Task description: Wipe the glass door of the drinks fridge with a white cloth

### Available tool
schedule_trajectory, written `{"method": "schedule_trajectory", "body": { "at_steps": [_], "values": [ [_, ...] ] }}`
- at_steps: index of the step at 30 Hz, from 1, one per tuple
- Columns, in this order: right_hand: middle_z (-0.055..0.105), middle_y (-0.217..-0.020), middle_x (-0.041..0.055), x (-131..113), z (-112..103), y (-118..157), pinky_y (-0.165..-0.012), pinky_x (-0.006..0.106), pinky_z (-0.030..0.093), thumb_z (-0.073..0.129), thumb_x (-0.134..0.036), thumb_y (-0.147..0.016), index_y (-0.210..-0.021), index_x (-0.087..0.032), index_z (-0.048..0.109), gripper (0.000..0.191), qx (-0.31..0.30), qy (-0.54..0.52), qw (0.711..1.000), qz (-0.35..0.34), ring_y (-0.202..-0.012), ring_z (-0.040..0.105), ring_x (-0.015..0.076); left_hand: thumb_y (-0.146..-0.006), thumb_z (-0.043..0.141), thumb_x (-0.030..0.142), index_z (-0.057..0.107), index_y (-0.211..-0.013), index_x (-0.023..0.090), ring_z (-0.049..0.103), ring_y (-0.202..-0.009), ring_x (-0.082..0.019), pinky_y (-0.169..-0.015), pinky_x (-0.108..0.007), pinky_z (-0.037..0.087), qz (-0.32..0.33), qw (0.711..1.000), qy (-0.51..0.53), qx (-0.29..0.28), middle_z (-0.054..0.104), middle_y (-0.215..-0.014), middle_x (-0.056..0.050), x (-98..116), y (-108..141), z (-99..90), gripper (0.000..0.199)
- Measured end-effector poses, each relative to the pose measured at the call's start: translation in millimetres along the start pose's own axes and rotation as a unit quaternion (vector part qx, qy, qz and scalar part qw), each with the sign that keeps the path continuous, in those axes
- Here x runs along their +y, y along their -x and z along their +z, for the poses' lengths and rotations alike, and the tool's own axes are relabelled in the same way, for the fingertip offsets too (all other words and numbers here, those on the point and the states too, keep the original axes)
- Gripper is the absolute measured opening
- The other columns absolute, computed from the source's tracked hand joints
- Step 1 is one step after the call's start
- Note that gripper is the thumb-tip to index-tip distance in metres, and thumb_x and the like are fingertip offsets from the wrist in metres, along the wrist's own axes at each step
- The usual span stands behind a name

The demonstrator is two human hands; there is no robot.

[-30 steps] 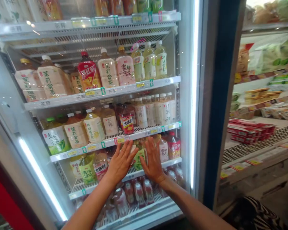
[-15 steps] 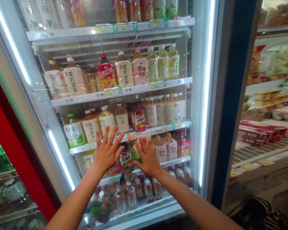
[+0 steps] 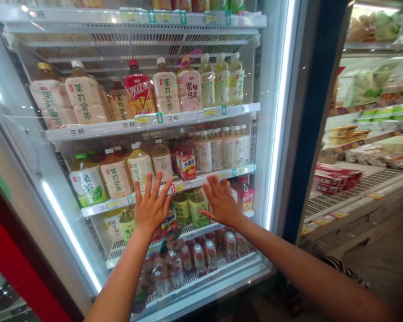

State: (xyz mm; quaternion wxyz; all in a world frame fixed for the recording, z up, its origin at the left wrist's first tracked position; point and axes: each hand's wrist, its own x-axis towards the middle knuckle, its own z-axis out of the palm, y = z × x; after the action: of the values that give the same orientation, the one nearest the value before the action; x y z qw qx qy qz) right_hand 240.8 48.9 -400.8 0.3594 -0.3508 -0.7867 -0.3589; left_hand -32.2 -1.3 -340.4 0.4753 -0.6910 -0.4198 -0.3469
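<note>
A glass-door drinks cooler (image 3: 278, 134) fills the view. Behind the glass, a wire shelf (image 3: 116, 245) carries upright bottles, long axes vertical. The left grip (image 3: 151, 206) and right grip (image 3: 221, 201) are both fully spread, palms toward the door, holding nothing; contact with the glass cannot be confirmed. A green-labelled tea bottle (image 3: 198, 209) stands between them, nearer the right grip. A red-labelled bottle (image 3: 169, 222) sits just behind the left grip's thumb side.

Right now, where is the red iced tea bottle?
In the head view, the red iced tea bottle stands on the upper drinks shelf, between a jasmine tea bottle and another jasmine tea bottle, above the left hand.
</note>
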Motion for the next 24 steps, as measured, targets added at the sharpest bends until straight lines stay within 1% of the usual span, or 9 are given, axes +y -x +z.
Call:
{"method": "schedule_trajectory", "body": {
  "at_steps": [2, 4, 6, 9, 10, 13, 15, 21, 24],
  "values": [
    [-0.019, -0.169, 0.0186, 8.1, -2.0, 3.9, -0.123, 0.07, 0.014, 0.044, -0.06, -0.1, -0.162, -0.006, -0.012, 0.099, 0.067, 0.021, 0.987, 0.147, -0.158, -0.009, 0.0408, -0.096, 0.057, 0.036, 0.024, -0.161, 0.031, 0.002, -0.159, -0.026, -0.131, -0.056, -0.004, 0.0, 1.0, 0.003, 0.012, 0.015, -0.17, -0.004, 1.2, -0.6, 0.0, 0.073],
    [-0.019, -0.168, 0.0221, -7.0, 0.1, 5.7, -0.121, 0.072, 0.016, 0.041, -0.064, -0.099, -0.161, -0.002, -0.013, 0.102, 0.08, 0.02, 0.98, 0.181, -0.157, -0.011, 0.0426, -0.096, 0.057, 0.036, 0.025, -0.16, 0.031, 0.003, -0.159, -0.026, -0.131, -0.055, -0.004, 0.002, 1.0, 0.006, 0.024, 0.017, -0.169, -0.004, 2.4, -0.8, 0.3, 0.072],
    [-0.012, -0.17, 0.0203, -32.5, 2.4, 1.9, -0.124, 0.065, 0.019, 0.043, -0.071, -0.095, -0.162, -0.004, -0.008, 0.108, 0.027, -0.004, 0.999, 0.041, -0.158, -0.007, 0.0391, -0.096, 0.058, 0.035, 0.026, -0.16, 0.031, 0.004, -0.159, -0.025, -0.131, -0.054, -0.004, 0.001, 1.0, 0.012, 0.029, 0.019, -0.169, -0.004, 2.9, -0.8, 0.5, 0.072],
    [0.002, -0.172, 0.0158, -49.1, -4.4, -27.2, -0.128, 0.057, 0.019, 0.048, -0.074, -0.092, -0.164, -0.009, -0.003, 0.11, -0.033, -0.014, 0.987, -0.155, -0.16, 0.0, 0.0328, -0.095, 0.059, 0.035, 0.027, -0.16, 0.03, 0.005, -0.159, -0.024, -0.131, -0.052, -0.004, -0.002, 0.999, 0.018, 0.034, 0.021, -0.168, -0.005, 2.2, -0.6, 0.2, 0.072],
    [0.002, -0.172, 0.0162, -45.0, -9.6, -43.2, -0.128, 0.058, 0.017, 0.048, -0.073, -0.093, -0.164, -0.009, -0.005, 0.109, -0.022, -0.004, 0.99, -0.138, -0.16, -0.001, 0.0329, -0.095, 0.059, 0.035, 0.027, -0.16, 0.03, 0.005, -0.159, -0.024, -0.131, -0.052, -0.003, 0.0, 0.999, 0.017, 0.034, 0.021, -0.168, -0.005, 1.8, -0.5, 0.1, 0.072],
    [-0.012, -0.169, 0.021, -21.9, -23.6, -87.6, -0.126, 0.067, 0.01, 0.045, -0.068, -0.097, -0.161, -0.006, -0.016, 0.108, 0.056, 0.027, 0.996, 0.064, -0.158, -0.008, 0.0379, -0.095, 0.059, 0.035, 0.026, -0.16, 0.03, 0.006, -0.159, -0.025, -0.131, -0.053, -0.003, 0.007, 0.999, 0.013, 0.03, 0.022, -0.167, -0.005, 1.0, -0.4, 0.3, 0.073],
    [-0.016, -0.168, 0.0225, -14.4, -23.8, -91.0, -0.125, 0.069, 0.01, 0.045, -0.069, -0.096, -0.159, -0.005, -0.02, 0.11, 0.069, 0.029, 0.991, 0.108, -0.157, -0.01, 0.0401, -0.095, 0.059, 0.035, 0.026, -0.16, 0.03, 0.006, -0.159, -0.025, -0.131, -0.053, -0.003, 0.008, 0.999, 0.012, 0.034, 0.022, -0.167, -0.005, 0.9, -0.3, 0.8, 0.073],
    [0.013, -0.171, 0.0154, -23.1, -5.9, -9.1, -0.13, 0.056, 0.009, 0.051, -0.068, -0.094, -0.164, -0.008, 0.002, 0.104, -0.032, 0.011, 0.975, -0.22, -0.16, 0.0, 0.0303, -0.095, 0.059, 0.034, 0.03, -0.159, 0.029, 0.009, -0.158, -0.025, -0.132, -0.053, -0.001, 0.001, 0.999, 0.017, 0.044, 0.025, -0.166, -0.005, 1.1, 0.4, 1.5, 0.071],
    [0.014, -0.17, 0.0175, -12.2, -18.6, -33.5, -0.129, 0.06, 0.006, 0.05, -0.067, -0.096, -0.164, -0.009, 0.002, 0.102, -0.021, 0.029, 0.988, -0.148, -0.16, 0.001, 0.0316, -0.095, 0.059, 0.034, 0.032, -0.159, 0.029, 0.01, -0.158, -0.025, -0.132, -0.053, 0.0, 0.004, 0.999, 0.018, 0.046, 0.027, -0.166, -0.005, 0.8, 0.8, 0.8, 0.07]
  ]
}}
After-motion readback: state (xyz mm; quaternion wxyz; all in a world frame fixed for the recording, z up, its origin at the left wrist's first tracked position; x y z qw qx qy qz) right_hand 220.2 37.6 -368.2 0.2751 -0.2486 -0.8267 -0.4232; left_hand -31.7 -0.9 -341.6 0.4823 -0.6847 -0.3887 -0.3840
